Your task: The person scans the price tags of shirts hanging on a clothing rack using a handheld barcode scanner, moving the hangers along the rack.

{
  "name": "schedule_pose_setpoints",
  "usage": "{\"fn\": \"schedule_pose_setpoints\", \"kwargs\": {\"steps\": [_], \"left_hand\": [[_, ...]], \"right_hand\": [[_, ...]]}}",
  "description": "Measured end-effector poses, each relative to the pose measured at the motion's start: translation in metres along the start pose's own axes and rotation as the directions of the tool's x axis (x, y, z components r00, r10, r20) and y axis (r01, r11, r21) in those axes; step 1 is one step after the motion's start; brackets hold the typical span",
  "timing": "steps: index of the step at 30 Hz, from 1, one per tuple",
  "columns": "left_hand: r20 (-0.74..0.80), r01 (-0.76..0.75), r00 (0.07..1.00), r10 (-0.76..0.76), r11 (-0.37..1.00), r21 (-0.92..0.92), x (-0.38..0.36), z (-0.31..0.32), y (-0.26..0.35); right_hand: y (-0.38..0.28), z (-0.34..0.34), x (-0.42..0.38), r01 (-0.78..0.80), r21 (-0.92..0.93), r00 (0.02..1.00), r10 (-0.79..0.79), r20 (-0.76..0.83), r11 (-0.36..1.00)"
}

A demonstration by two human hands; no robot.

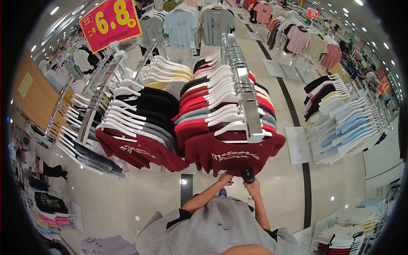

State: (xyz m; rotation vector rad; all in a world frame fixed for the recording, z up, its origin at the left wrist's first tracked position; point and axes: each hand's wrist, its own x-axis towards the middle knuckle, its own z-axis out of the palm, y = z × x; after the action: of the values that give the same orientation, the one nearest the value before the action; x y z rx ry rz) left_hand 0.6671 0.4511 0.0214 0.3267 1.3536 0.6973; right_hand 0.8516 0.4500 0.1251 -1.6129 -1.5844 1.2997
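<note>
A dark red shirt (236,155) with pale script lettering hangs at the front of the chrome rack, facing me. My left hand (227,179) is at its lower hem, fingers closed on the fabric's edge. Just to the right, my right hand (253,187) grips a black handheld device (247,174) with a rounded head, held close below the same hem. What kind of device it is I cannot make out. Another dark red shirt (136,148) with similar lettering hangs on the neighbouring rail to the left.
White hangers with red, grey and black tops fill both rails, whose metal bar end (255,131) points toward me. A red sale sign (110,23) stands above at the left. Racks of light tops (346,123) stand at the right, and folded clothes (340,238) lie behind.
</note>
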Motion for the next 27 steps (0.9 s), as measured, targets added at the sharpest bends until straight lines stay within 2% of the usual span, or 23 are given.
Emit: {"fn": "schedule_pose_setpoints", "kwargs": {"steps": [1,3,4,5,7,9,11,12,14,15,17,19,21,23,25,26,27], "left_hand": [[-0.001,0.001,1.000,-0.001,1.000,0.001,0.001,0.001,0.003],[-0.054,-0.094,0.994,0.092,0.995,-0.030,0.001,0.004,0.005],[0.012,-0.154,0.988,0.154,0.986,0.068,0.005,-0.001,0.007],[0.014,-0.152,0.988,0.152,0.986,0.069,0.008,0.001,0.005],[0.024,-0.101,0.994,0.110,0.965,-0.241,-0.018,0.011,0.028],[0.076,-0.125,0.986,0.147,0.963,-0.240,-0.019,0.009,0.030],[0.210,-0.137,0.961,0.178,0.971,-0.196,-0.031,0.010,0.036],[0.210,-0.134,0.962,0.175,0.971,-0.196,-0.030,0.010,0.035],[0.096,-0.119,0.985,0.142,0.969,-0.218,-0.027,0.013,0.032],[-0.022,-0.188,0.982,0.188,0.955,-0.228,-0.013,0.012,0.022],[-0.019,-0.317,0.948,0.317,0.948,0.032,-0.028,0.001,0.040],[0.038,-0.599,0.800,0.599,0.792,0.121,-0.026,-0.004,0.050],[0.157,-0.716,0.693,0.704,0.647,0.260,-0.050,0.001,0.077],[0.296,-0.638,0.760,0.578,0.749,0.178,-0.109,0.017,0.124],[0.241,-0.583,0.810,0.535,0.781,0.225,-0.135,0.028,0.148],[0.201,-0.630,0.776,0.598,0.721,0.288,-0.123,0.029,0.144],[0.203,-0.723,0.689,0.696,0.635,0.272,-0.118,0.030,0.142]], "right_hand": [[0.000,0.003,-0.001,-0.001,0.002,1.000,0.001,0.000,1.000],[0.003,0.011,-0.003,0.085,0.044,0.979,-0.092,0.181,0.995],[0.005,0.016,-0.003,0.078,0.033,0.972,-0.083,0.221,0.996],[0.010,0.020,-0.002,0.075,0.032,0.972,-0.080,0.219,0.997],[0.018,0.028,-0.001,0.109,-0.088,0.966,-0.085,0.244,0.990],[0.018,0.032,-0.002,0.086,-0.103,0.967,-0.058,0.247,0.991],[0.019,0.037,-0.003,0.267,-0.131,0.962,-0.257,0.091,0.955],[0.017,0.037,-0.004,0.264,-0.130,0.963,-0.254,0.091,0.956],[0.015,0.034,-0.004,0.223,-0.270,0.974,-0.206,0.090,0.937],[0.025,0.035,-0.002,0.299,-0.312,0.952,-0.305,0.029,0.902],[0.060,0.034,0.012,0.124,-0.159,0.991,-0.132,-0.040,0.980],[0.068,0.020,0.020,-0.243,0.066,0.970,0.242,0.014,0.968],[0.060,0.015,0.019,-0.231,0.440,0.962,0.273,-0.032,0.868],[0.061,0.010,0.025,-0.192,0.521,0.978,0.206,0.032,0.832],[0.052,0.009,0.032,-0.205,0.643,0.978,0.176,0.109,0.738],[0.046,0.011,0.037,-0.181,0.724,0.982,0.167,0.092,0.665],[0.036,0.014,0.039,-0.155,0.797,0.984,0.162,0.073,0.584]]}}
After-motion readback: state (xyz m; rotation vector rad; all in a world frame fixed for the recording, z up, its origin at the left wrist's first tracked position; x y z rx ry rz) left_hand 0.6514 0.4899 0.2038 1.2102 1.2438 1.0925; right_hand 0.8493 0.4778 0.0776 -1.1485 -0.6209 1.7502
